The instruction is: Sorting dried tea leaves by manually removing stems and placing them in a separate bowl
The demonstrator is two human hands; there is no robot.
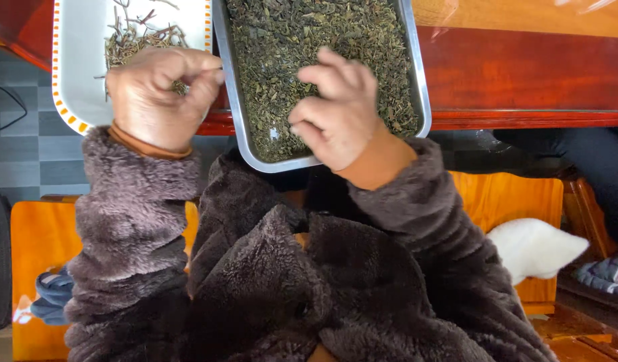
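The right hand (335, 110) rests on top of the dry green tea leaves (322, 47), with its fingers curled in and the tips down among the leaves; I cannot tell if it holds any. The leaves fill a shiny metal tray (236, 107), and they lie under the hand and spread out past it toward the far end of the tray. The left hand (160, 94) is just beside the tray, over a white plate (77, 74) with an orange edge. Its thumb and fingers are pressed together in a pinch, but what they pinch is too small to see. A little pile of brown stems (131, 37) lies on the plate, just past that hand. Both the tray and the plate sit on a red-brown wooden table (523, 74). Fuzzy dark brown sleeves (131, 221) cover both arms.
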